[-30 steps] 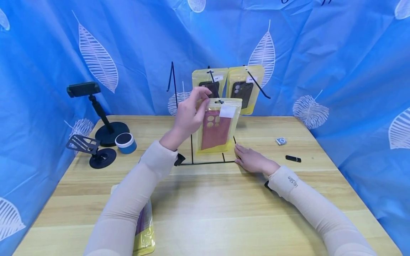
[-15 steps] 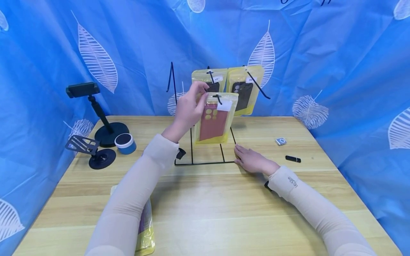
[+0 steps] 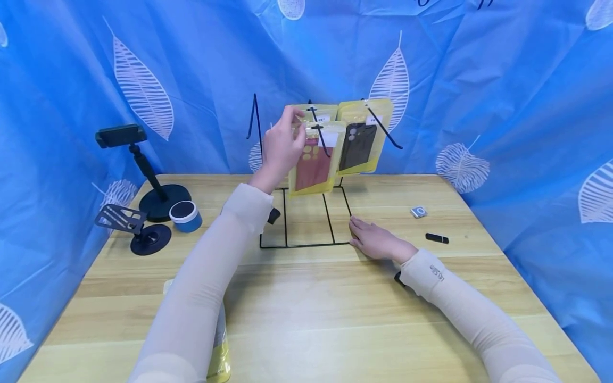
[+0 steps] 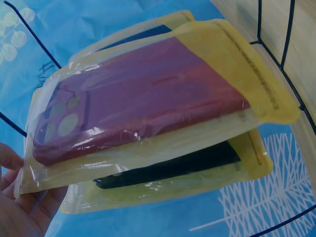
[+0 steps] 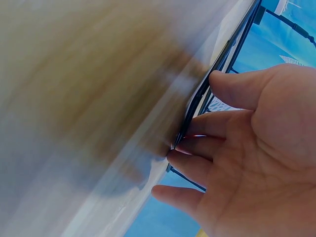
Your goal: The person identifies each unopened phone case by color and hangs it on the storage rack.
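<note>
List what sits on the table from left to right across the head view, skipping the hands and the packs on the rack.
Small black stand → tall black phone holder → blue round tin → black wire rack → small silver square gadget → black stick.

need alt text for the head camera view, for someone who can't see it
A person's left hand holds a yellow packet with a red phone case at a hook of a black wire rack, in front of two packets with dark cases. The right hand rests flat at the rack's base on a wooden table, with blue leaf-print cloth behind.
</note>
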`<action>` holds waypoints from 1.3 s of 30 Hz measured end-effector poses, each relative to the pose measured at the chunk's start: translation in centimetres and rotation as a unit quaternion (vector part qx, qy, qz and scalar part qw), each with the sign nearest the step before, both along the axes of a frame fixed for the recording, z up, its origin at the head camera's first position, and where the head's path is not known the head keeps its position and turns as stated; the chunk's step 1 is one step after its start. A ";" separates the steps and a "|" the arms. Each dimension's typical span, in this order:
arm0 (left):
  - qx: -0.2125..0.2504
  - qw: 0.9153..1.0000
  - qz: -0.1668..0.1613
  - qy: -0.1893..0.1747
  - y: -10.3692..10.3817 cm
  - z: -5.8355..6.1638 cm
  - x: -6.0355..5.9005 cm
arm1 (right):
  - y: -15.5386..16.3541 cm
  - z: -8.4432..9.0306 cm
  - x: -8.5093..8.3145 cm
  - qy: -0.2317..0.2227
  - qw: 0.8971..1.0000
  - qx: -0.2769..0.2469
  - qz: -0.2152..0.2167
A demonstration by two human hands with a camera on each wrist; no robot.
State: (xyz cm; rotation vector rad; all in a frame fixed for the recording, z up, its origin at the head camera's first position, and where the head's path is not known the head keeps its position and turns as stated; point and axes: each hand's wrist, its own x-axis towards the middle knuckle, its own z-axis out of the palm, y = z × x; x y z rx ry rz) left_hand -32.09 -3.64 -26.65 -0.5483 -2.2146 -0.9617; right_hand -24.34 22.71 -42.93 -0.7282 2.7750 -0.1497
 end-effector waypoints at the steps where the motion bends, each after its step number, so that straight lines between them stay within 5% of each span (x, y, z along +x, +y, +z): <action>1: 0.000 1.000 0.003 0.001 0.0 0.0 -0.3 | 0.0 0.0 0.0 0.001 1.000 0.000 0.000; 18: 0.004 0.998 0.048 -0.033 0.5 0.5 -3.0 | 0.2 -0.2 -0.1 -0.004 1.000 -0.002 -0.003; 39: -0.011 0.995 0.075 -0.062 0.0 0.5 -3.3 | 0.2 -0.1 0.0 0.005 1.000 0.004 0.003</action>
